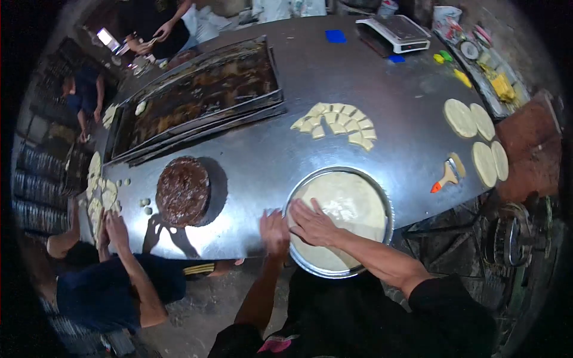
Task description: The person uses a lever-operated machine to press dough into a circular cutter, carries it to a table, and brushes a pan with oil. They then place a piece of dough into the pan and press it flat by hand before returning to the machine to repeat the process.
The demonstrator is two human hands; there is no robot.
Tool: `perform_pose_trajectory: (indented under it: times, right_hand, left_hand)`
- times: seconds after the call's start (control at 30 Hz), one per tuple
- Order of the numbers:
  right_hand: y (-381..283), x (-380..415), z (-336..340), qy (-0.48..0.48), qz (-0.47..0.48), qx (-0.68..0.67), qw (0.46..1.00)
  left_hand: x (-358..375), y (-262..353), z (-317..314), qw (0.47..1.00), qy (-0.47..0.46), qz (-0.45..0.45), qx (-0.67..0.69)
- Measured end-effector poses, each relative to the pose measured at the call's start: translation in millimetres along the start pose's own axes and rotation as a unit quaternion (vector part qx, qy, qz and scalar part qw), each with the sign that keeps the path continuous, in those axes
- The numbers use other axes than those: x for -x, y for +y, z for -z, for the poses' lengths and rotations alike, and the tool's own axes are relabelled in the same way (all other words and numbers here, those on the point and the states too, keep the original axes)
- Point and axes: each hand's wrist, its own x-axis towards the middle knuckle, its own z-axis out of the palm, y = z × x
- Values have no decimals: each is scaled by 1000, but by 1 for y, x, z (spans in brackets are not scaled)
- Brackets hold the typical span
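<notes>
In the head view a round metal pan (389,230) stands at the table's near edge, lined with a pale sheet of dough (355,203) that shines in the middle. My right hand (313,224) lies on the dough near the pan's left side, fingers stretched out. At the left rim, my left hand (274,234) grips the pan from outside; its fingertips are partly hidden. Beyond the pan lie several cut dough pieces (341,122). To the left sits a round mass of glossy brown paste (182,191).
Large stacked baking trays (197,95) occupy the back left. A brush (446,174) and flat dough rounds (460,118) lie at right, a scale (399,33) at the back. A co-worker's hands (112,230) handle dough at left; other people stand farther back.
</notes>
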Motion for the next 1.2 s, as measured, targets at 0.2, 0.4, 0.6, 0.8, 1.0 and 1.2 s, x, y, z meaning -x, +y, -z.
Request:
perform_pose_trajectory:
  times: [0.2, 0.4, 0.6, 0.8, 1.0, 1.2]
  right_hand:
    - [78, 33, 17, 84, -99, 45, 991]
    - [98, 50, 29, 28, -170, -13, 985]
    - [95, 62, 22, 67, -154, 12, 986]
    - [89, 64, 17, 126, -223, 22, 966]
    - [91, 61, 19, 76, -244, 19, 967]
    - [99, 71, 27, 70, -177, 12, 982]
  left_hand:
    - [-62, 53, -24, 981, -118, -117, -95]
    - [-93, 44, -61, 949, -214, -188, -136]
    - [-69, 45, -51, 941, -244, -103, -212]
    - [-82, 43, -53, 948, -181, -172, -198]
    - [-63, 55, -38, 939, -235, 25, -248]
    - [-57, 46, -56, 959, -120, -138, -217]
